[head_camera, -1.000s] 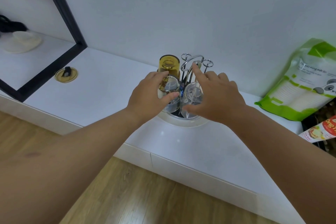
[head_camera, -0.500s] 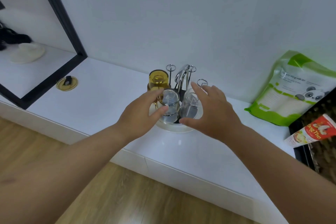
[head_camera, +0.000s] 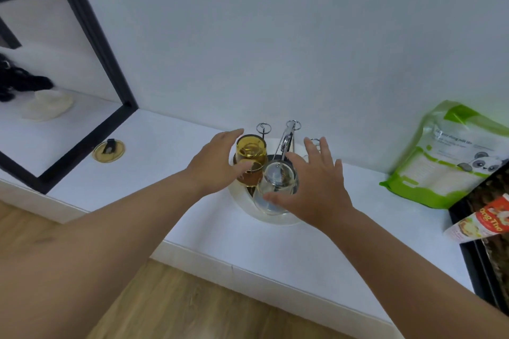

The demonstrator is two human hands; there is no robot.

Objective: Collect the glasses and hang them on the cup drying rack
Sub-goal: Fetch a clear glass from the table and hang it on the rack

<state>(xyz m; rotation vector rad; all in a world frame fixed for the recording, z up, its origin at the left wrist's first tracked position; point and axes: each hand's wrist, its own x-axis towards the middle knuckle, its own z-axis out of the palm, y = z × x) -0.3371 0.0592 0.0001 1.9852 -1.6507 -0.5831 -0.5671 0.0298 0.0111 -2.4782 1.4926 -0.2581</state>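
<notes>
Down at the bottom there's wood floor, then the white counter with both forearms reaching in over it; on the counter sits the rack, a round white base with chrome prongs sticking up, ring tips at the top. Left hand is spread open, fingers loose, thumb lying against the amber glass but not really wrapped around it; that glass hangs upside down on the rack's left side. Right hand is open too, fingers fanned out, thumb touching the lower edge of the clear glass, which sits mouth-down at the front of the rack, tilted a bit toward the camera; can't tell if either thumb is pressing or just brushing. Off to the left on the counter there's a small round gold disc with a black bit on it, just beside a black frame; to the right a green pouch with a panda leans on the wall, and nearer, a red and white packet lies on a dark tray.
</notes>
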